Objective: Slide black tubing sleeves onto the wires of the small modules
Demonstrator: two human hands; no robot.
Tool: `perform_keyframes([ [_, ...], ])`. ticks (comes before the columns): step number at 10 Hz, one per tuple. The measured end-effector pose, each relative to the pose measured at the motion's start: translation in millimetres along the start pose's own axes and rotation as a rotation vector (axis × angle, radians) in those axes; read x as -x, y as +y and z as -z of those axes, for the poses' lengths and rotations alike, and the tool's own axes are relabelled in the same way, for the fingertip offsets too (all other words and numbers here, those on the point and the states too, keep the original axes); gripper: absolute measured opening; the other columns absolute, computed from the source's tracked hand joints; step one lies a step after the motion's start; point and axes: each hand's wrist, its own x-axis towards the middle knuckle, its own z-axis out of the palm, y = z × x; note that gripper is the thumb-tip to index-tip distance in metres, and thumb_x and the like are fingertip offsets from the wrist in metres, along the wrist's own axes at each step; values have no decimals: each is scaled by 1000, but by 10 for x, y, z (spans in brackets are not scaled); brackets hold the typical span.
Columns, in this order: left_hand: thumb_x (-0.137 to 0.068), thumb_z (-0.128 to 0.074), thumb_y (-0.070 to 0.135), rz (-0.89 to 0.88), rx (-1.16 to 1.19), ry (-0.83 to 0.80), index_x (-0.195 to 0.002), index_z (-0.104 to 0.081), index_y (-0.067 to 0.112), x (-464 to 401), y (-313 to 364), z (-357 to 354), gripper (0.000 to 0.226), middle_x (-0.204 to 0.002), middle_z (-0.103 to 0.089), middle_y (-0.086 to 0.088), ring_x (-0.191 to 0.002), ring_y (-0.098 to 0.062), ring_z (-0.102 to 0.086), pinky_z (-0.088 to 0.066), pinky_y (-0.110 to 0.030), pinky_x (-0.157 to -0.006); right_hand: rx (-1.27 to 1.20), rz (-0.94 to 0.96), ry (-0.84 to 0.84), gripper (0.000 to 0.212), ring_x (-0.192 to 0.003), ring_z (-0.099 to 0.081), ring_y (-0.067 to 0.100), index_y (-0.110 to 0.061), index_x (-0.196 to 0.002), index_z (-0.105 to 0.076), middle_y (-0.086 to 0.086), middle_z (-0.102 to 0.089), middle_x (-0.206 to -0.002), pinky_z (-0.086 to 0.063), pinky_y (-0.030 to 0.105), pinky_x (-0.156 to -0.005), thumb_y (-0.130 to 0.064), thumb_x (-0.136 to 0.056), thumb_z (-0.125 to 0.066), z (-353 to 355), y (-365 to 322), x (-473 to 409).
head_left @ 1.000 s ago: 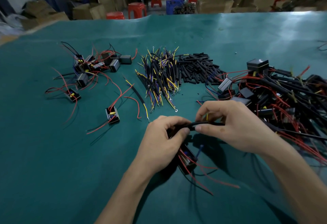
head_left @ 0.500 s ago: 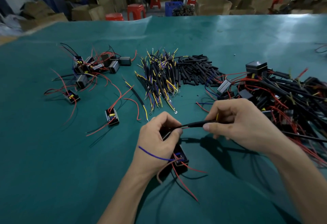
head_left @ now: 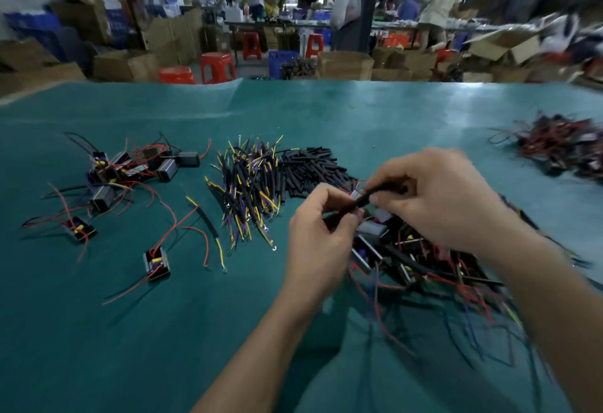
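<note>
My left hand and my right hand both pinch one black tubing sleeve that runs slanted between them above the green table. Red and blue wires hang down under the hands; the module they belong to is hidden among the pile. A heap of loose black sleeves lies just beyond my hands. To its left lies a bundle of yellow and purple wires in black sleeves. A small module with red wires lies alone to the left.
A cluster of modules with red wires lies far left, one sleeved yellow wire beside it. A big tangle of modules and wires sits under my right hand; another tangle at far right. Red stools and boxes stand beyond the table.
The view has tilted up and shifted. My hands have moved up and right with the sleeve, over the big tangle. The sleeve now slants upward to the right.
</note>
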Motion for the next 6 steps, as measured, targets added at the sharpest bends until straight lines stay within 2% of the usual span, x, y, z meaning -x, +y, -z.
perform_keyframes([
  [1,-85,-71,-2,-29,68,38,-77,-58,19,-291,34,-388,26,-70,-63,16,-68,-1,-58,-50,-20,-69,173,21,17,12,-67,-60,1,-27,-86,-80,-17,-65,-66,-39,3,-65,-17,-81,-78,321,172,-206],
  [2,-86,-70,1,-49,-26,-1,-84,-61,17,-452,-76,-659,18,-78,-68,9,-77,-10,-65,-56,-37,-79,310,-71,-34,15,-90,-68,24,-25,-92,-79,-2,-75,-86,-54,34,-82,-18,-81,-70,275,441,-344],
  [3,-87,-70,9,-80,-206,-88,-104,-65,11,-417,-287,-725,18,-98,-71,-6,-95,-27,-66,-52,-45,-89,286,-144,-75,25,-103,-63,33,-20,-105,-75,9,-70,-100,-51,41,-89,-21,-82,-67,-10,634,-267],
  [4,-95,-65,20,6,-205,-145,-129,-57,10,-282,-315,-584,36,-120,-64,-9,-114,-28,-58,-44,-44,-103,195,-194,32,40,-108,-57,34,-18,-118,-71,9,-65,-110,-46,39,-95,-29,-80,-63,-187,758,-103],
  [5,-99,-62,22,-81,-305,-125,-133,-56,15,-34,-339,-213,36,-128,-57,-1,-121,-19,-53,-39,-33,-108,119,-191,79,49,-122,-50,30,-24,-133,-62,5,-59,-128,-40,43,-105,-29,-85,-67,-248,773,9],
  [6,-94,-66,17,38,-346,-167,-129,-57,32,447,-334,239,39,-129,-55,14,-124,-5,-52,-39,-24,-109,108,-197,161,56,-136,-38,24,-30,-142,-54,0,-48,-143,-33,47,-113,-27,-88,-67,-126,734,111],
])
